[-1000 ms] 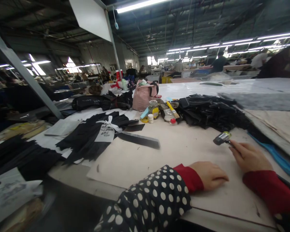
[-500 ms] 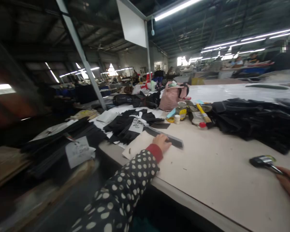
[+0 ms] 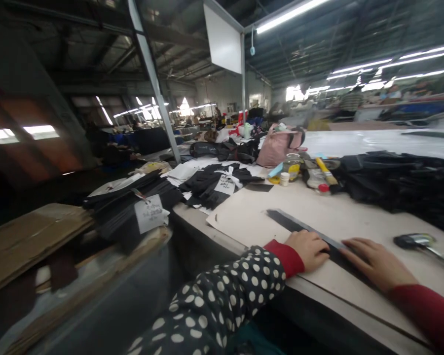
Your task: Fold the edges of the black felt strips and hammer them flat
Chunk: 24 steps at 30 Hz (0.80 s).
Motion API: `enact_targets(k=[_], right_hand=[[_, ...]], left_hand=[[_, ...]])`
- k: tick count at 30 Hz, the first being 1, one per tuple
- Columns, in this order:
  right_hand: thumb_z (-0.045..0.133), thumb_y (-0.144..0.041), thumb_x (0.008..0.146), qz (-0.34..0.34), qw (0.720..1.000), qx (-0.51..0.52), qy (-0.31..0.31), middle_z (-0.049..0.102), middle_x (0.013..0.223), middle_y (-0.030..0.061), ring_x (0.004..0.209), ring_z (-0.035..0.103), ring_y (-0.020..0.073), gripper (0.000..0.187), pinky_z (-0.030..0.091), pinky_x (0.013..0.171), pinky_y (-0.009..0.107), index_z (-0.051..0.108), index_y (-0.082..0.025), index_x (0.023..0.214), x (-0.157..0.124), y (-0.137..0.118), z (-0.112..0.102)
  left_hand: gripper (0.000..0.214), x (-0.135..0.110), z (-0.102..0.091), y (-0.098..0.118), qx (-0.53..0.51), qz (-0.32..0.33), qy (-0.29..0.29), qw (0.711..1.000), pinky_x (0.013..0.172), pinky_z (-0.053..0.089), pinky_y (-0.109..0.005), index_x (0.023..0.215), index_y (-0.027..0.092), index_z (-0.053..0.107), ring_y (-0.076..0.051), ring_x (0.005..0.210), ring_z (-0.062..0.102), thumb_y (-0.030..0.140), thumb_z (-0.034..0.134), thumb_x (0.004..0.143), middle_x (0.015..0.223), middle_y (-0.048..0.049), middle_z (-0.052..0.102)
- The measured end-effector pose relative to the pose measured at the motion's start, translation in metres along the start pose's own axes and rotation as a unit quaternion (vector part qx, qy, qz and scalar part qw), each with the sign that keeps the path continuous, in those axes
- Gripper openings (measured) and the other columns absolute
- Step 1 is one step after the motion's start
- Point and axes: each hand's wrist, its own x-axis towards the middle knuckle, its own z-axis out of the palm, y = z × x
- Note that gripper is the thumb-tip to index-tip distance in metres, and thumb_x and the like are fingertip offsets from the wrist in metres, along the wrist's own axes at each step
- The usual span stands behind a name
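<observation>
A long, narrow strip, dark with a grey edge, lies diagonally on the pale worktable. My left hand is closed at the strip's near edge, fingers curled; the fingertips are partly hidden. Across the strip, my right hand lies low with its fingers stretched out, touching it. The two hands are a short gap apart. Beyond my right hand rests a tool with a black head and a shiny metal shaft, its exact kind unclear. Under the strip's far end is a pale sheet.
Tagged bundles of black pieces lie at the table's far left, with another stack beside it. A pink bag, a jar, and a yellow-handled brush stand behind. Black material is heaped right.
My right hand has let go of the metal-shafted tool and come over to the strip. The strip and my left hand have moved nearer, toward the table's front edge. The view has turned left.
</observation>
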Motion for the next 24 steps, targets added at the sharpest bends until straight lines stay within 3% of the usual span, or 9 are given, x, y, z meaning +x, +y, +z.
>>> enact_targets(k=[4, 8, 13, 16, 20, 24], right_hand=[[0.049, -0.039, 0.071, 0.021, 0.997, 0.057, -0.054, 0.060, 0.091, 0.0099, 0.089, 0.054, 0.0235, 0.028, 0.040, 0.082, 0.042, 0.060, -0.018, 0.085, 0.006, -0.037, -0.003], [0.049, -0.019, 0.066, 0.081, 0.989, 0.119, -0.045, 0.060, 0.086, 0.0078, 0.083, 0.052, 0.0199, 0.019, 0.041, 0.078, 0.038, 0.058, -0.016, 0.082, 0.008, -0.049, -0.012], [0.048, -0.010, 0.064, 0.122, 0.980, 0.153, -0.040, 0.061, 0.087, 0.0010, 0.076, 0.055, 0.0132, 0.051, 0.044, 0.073, 0.027, 0.047, -0.021, 0.114, -0.001, -0.065, -0.017], [0.049, -0.007, 0.060, 0.125, 0.973, 0.187, -0.052, 0.063, 0.086, -0.0030, 0.076, 0.056, 0.0116, 0.052, 0.044, 0.071, 0.022, 0.053, -0.024, 0.109, 0.000, -0.066, -0.026], [0.044, -0.003, 0.058, 0.187, 0.959, 0.213, 0.007, 0.064, 0.085, -0.0030, 0.073, 0.057, 0.0114, 0.045, 0.045, 0.070, 0.022, 0.061, -0.022, 0.095, 0.006, -0.032, -0.066], [0.044, -0.005, 0.061, 0.291, 0.926, 0.212, 0.116, 0.064, 0.083, -0.0006, 0.065, 0.057, 0.0101, 0.040, 0.047, 0.061, 0.022, 0.060, -0.019, 0.096, -0.009, 0.038, -0.138]], left_hand=[[0.021, 0.000, -0.005, -0.001, -0.015, -0.017, 0.009, 1.000, 0.076, 0.040, -0.031, 0.094, 0.021, 0.056, -0.017, 0.088, 0.048, 0.031, 0.044, 0.081, 0.098, -0.0026, 0.054], [0.018, 0.003, -0.003, -0.004, -0.036, -0.018, 0.010, 0.999, 0.079, 0.039, -0.031, 0.093, 0.020, 0.057, -0.017, 0.090, 0.047, 0.024, 0.046, 0.080, 0.097, -0.0031, 0.054], [0.018, 0.005, -0.003, -0.008, -0.061, 0.015, 0.033, 0.997, 0.079, 0.041, -0.032, 0.088, 0.018, 0.059, -0.017, 0.085, 0.049, 0.020, 0.044, 0.078, 0.091, -0.0048, 0.056], [0.021, 0.007, -0.002, -0.014, -0.069, 0.030, 0.045, 0.996, 0.078, 0.042, -0.033, 0.089, 0.017, 0.060, -0.018, 0.084, 0.050, 0.021, 0.042, 0.079, 0.092, -0.0065, 0.056], [0.024, 0.006, -0.001, -0.020, -0.076, 0.059, 0.043, 0.994, 0.080, 0.044, -0.034, 0.090, 0.017, 0.060, -0.019, 0.087, 0.051, 0.024, 0.039, 0.080, 0.093, -0.0070, 0.057], [0.024, 0.005, 0.003, -0.022, -0.083, 0.078, 0.038, 0.993, 0.078, 0.046, -0.034, 0.090, 0.021, 0.060, -0.019, 0.086, 0.054, 0.029, 0.040, 0.080, 0.092, -0.0056, 0.059]])
